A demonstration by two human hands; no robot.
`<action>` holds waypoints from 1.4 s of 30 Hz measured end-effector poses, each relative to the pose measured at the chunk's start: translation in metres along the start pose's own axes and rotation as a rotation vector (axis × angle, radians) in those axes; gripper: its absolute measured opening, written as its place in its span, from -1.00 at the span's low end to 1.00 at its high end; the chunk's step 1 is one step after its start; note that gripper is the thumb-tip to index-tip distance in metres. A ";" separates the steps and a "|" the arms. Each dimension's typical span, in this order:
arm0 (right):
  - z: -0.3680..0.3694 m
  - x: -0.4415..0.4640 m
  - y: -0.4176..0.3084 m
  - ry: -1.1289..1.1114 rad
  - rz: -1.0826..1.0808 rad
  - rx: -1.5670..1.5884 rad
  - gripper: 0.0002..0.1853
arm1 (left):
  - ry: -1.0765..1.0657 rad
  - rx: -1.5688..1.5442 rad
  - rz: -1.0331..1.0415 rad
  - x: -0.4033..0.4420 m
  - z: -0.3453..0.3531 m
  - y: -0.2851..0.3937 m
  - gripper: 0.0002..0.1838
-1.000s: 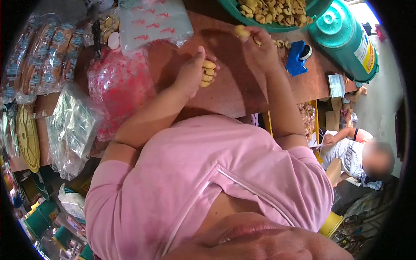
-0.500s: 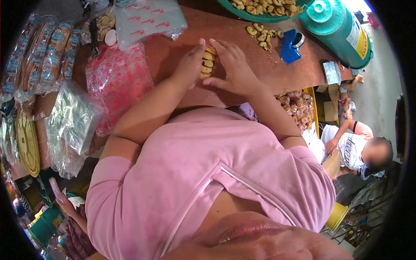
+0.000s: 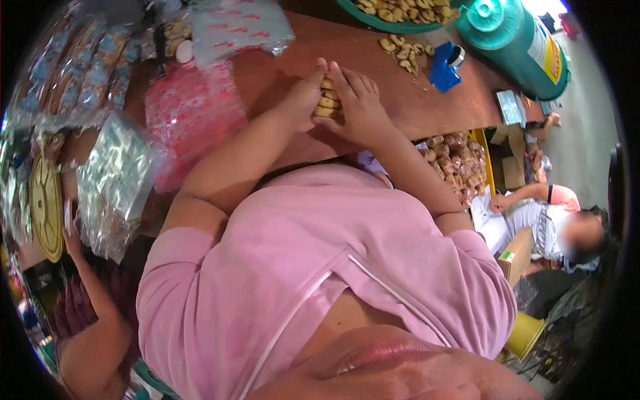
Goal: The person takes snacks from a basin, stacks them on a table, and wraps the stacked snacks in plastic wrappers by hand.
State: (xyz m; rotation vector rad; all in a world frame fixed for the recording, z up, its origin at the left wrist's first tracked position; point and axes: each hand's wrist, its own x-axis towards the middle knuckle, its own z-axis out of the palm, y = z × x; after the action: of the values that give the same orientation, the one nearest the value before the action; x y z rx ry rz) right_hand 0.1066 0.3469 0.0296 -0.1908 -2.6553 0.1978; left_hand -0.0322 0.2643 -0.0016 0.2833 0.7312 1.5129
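Note:
A short row of several golden-brown cookies stands on the brown table between my palms. My left hand presses along the row's left side, fingers stretched and together. From the right, my right hand cups the same row, its thumb at the near end and fingertips at the far end. Both hands close in on the cookies, partly covering them. Loose curved cookies lie farther up the table, beside a blue tape dispenser.
A green basin of cookies and a green drum stand at the far side. Red-printed plastic bags, clear bags and packed goods lie left. Packed cookies sit below right. Another person is at right; a co-worker's arm is at left.
My hands have drawn closer together around the cookies. The co-worker's arm at left now reaches up near the clear bags. At right, the other person has shifted, and a cardboard box shows more fully.

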 end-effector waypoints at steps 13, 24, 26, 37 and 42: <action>0.005 -0.019 -0.006 -0.288 0.187 0.899 0.07 | 0.794 1.870 0.721 -0.134 -0.106 0.086 -0.43; 0.038 -0.023 0.134 0.162 0.424 0.891 -0.22 | 0.812 1.799 0.555 -0.183 -0.150 0.059 -0.67; 0.020 -0.023 0.138 0.421 0.454 0.787 -0.22 | 0.865 1.846 0.492 -0.185 -0.118 0.054 -0.68; 0.045 -0.049 0.089 0.189 0.395 1.077 -0.21 | 0.811 1.796 0.568 -0.174 -0.134 0.042 -0.72; 0.048 -0.052 0.090 0.174 0.351 0.977 -0.21 | 0.773 1.694 0.494 -0.181 -0.136 0.050 -0.71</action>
State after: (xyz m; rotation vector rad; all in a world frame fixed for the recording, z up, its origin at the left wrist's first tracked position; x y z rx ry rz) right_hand 0.1392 0.4211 -0.0511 -0.3158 -2.0455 1.4484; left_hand -0.1345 0.0583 -0.0285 1.2104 2.6292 1.0067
